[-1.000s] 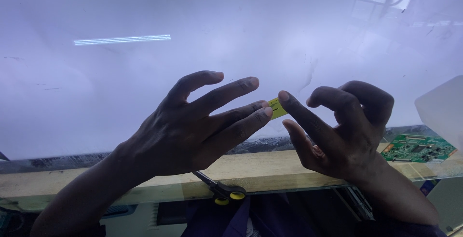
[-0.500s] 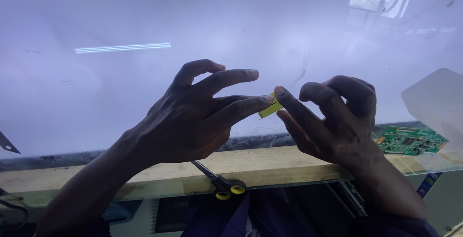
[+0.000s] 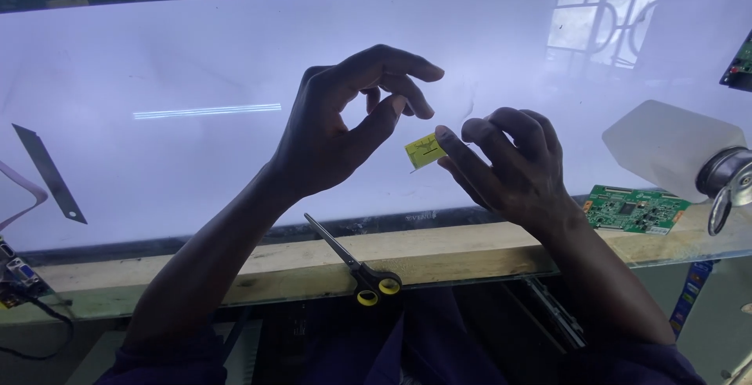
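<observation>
At frame centre, my right hand (image 3: 513,167) pinches the yellow tape piece (image 3: 424,150); left hand (image 3: 345,122) fingers released. Next, I judge, careful placement on the lit panel (image 3: 196,64).

A bright backlit white panel (image 3: 196,79) fills the view (a window reflected top right), resting on a wooden bench (image 3: 439,256).

— How are we holding our arms? 
— We are raising both forearms side by side, left hand (image 3: 337,130) open-palmed, fingers curling loosely with the thumb arching above.
— And the other? 
— We are pinching thumb and forefinger together on our right hand (image 3: 509,169), remaining fingers curled in.
</observation>
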